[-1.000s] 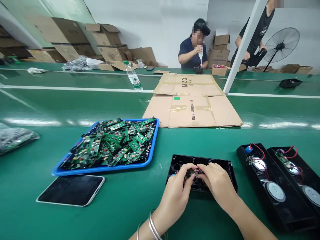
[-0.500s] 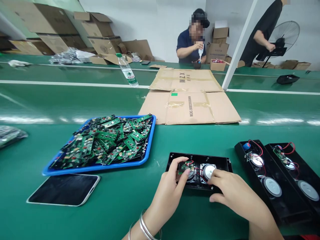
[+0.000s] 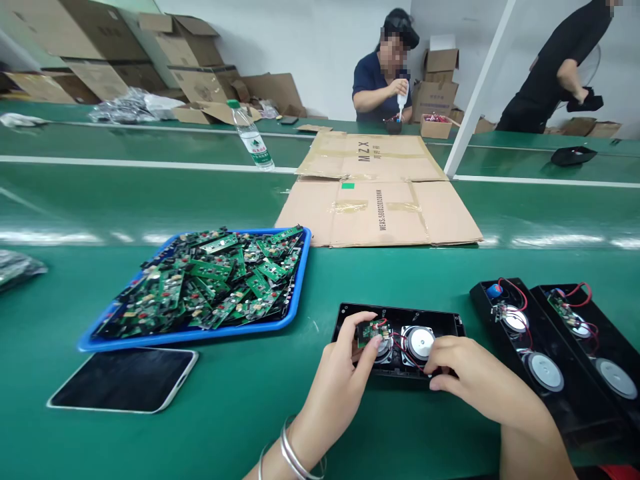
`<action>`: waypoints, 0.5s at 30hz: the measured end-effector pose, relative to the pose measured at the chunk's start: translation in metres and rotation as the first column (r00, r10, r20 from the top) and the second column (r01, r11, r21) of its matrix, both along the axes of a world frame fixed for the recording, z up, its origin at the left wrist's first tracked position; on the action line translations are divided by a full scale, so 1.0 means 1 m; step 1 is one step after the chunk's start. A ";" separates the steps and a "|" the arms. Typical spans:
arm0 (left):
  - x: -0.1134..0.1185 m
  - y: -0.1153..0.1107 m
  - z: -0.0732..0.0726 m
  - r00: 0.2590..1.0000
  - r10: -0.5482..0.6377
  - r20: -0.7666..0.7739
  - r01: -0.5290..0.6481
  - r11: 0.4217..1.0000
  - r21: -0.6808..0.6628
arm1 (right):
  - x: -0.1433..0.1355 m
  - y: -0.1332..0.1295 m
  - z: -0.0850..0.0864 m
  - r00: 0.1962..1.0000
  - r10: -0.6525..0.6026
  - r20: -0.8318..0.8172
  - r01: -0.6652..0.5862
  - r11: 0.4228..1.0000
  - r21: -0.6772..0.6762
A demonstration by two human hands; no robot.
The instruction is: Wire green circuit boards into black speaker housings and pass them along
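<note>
Two bare hands work at one open black speaker housing (image 3: pixel 400 319) that lies flat on the green table (image 3: pixel 250 413), at about 6 o'clock in the view, just ahead of the person. It is a shallow rectangular shell, matte black, with its open side up; inside sit two round speaker drivers (image 3: pixel 419 341) with shiny metal backs, side by side, and thin red wires looping between them. A small green circuit board (image 3: pixel 371 330) rests over the left driver.

At the housing's 9 o'clock end, the left hand (image 3: pixel 336 387) pinches that board between thumb and forefinger, with the other fingers curled against the shell's near wall; silver bangles ring the wrist. Over the housing's 4 o'clock corner lies the right hand (image 3: pixel 473 380), fingers bent and pressed down on the near rim beside the right driver, thumb tucked under.

At 3 o'clock from the housing, well apart, two more black housings (image 3: pixel 545 400) lie side by side with drivers and red wires showing. At its 10 o'clock a blue tray (image 3: pixel 300 293) is heaped with green boards, and a dark phone (image 3: pixel 125 379) lies at the tray's 6 o'clock. Flattened cardboard (image 3: pixel 380 193) lies at 12 o'clock, and a water bottle (image 3: pixel 251 137) stands beyond it to the left.
</note>
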State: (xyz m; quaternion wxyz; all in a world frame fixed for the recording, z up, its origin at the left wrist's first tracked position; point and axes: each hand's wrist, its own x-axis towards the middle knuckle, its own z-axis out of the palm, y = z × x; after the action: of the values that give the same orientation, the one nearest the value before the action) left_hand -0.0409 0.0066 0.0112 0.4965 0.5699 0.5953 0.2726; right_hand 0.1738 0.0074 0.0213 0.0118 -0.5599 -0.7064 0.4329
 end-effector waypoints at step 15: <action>-0.001 0.004 -0.009 0.987 0.132 0.091 -0.136 0.990 0.045 | -0.040 0.004 -0.015 0.853 -0.293 -0.432 0.239 0.955 -0.175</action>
State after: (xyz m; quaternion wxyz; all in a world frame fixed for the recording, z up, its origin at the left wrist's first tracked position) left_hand -0.0423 0.0106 0.0017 0.4880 0.5286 0.6026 0.3454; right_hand 0.1340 0.0116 0.0065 0.2036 -0.5354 -0.5737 0.5854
